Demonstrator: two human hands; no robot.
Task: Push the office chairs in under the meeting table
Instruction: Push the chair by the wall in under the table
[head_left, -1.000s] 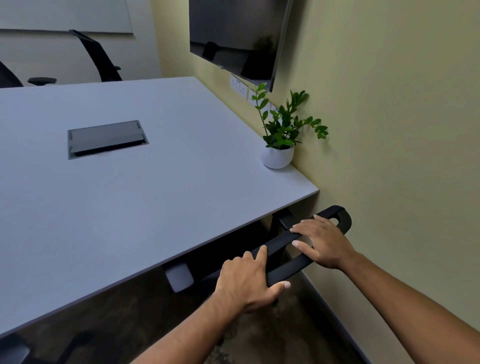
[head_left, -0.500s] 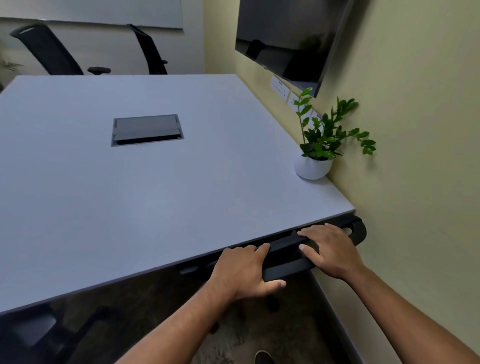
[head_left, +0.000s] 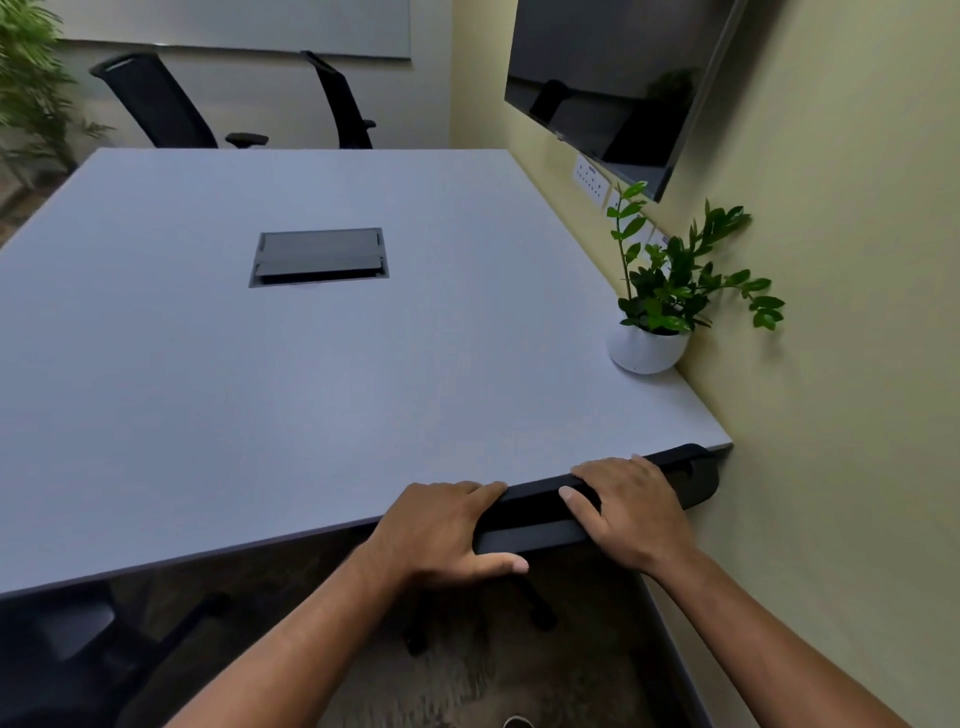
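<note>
Grey meeting table (head_left: 311, 389) bears a white pot (head_left: 645, 349) holding a plant (head_left: 675, 280); both hands' grip clamps the chair back (head_left: 540, 514).

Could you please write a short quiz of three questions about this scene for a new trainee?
1. True or false: both hands rest on the chair back.
2. Where does the potted plant stand? A) table's middle B) table's right edge by the wall C) floor
3. How many chairs show beyond the table's far end?

Key: 1. True: left hand, right hand. 2. B. 3. Two.
</note>
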